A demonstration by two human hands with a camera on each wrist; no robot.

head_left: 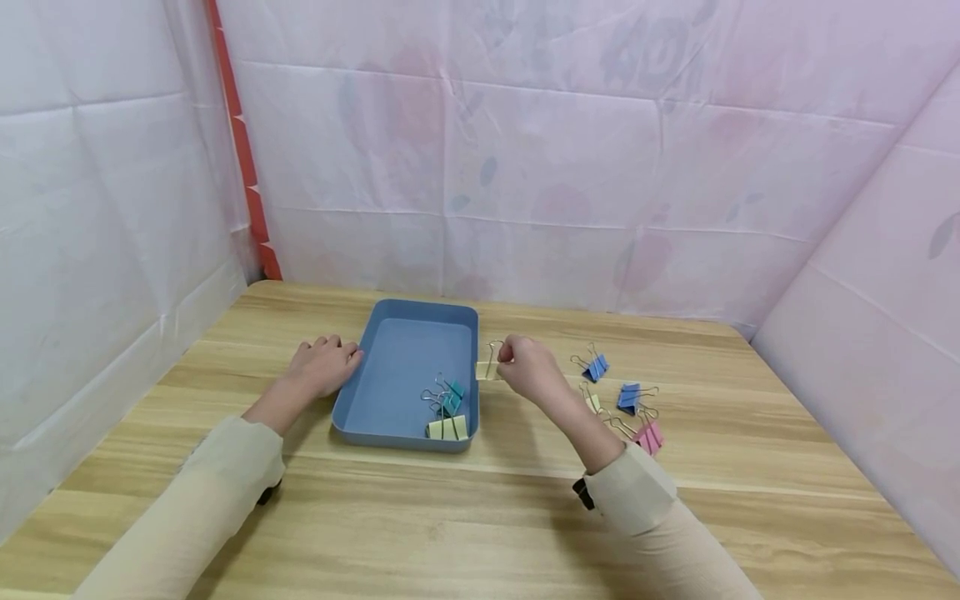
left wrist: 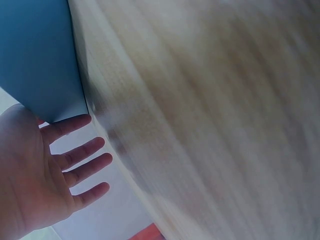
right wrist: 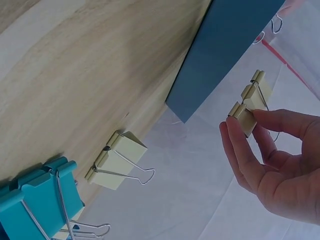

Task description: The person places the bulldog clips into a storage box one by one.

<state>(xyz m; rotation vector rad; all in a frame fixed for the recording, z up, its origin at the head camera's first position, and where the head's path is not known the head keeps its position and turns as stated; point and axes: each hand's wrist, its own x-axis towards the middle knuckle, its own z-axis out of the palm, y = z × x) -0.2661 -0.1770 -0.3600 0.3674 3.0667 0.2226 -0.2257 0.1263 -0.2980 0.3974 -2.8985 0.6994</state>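
My right hand (head_left: 534,372) pinches a pale yellow binder clip (right wrist: 245,119) between thumb and fingers, beside the right wall of a blue tray (head_left: 420,333). In the right wrist view the clip is raised, its wire handle dangling free. My left hand (head_left: 324,367) lies at the tray's left side, fingers extended, fingertips at the rim. Inside the tray's near right corner sit a yellow binder clip (head_left: 447,428) and teal binder clips (head_left: 451,402).
Right of the tray lie blue binder clips (head_left: 597,367), a pink one (head_left: 649,437) and another yellow one (right wrist: 120,159), partly behind my forearm in the head view. The right wrist view also shows a teal clip (right wrist: 45,202) on the wooden table (head_left: 420,517). Sheeted walls enclose the table.
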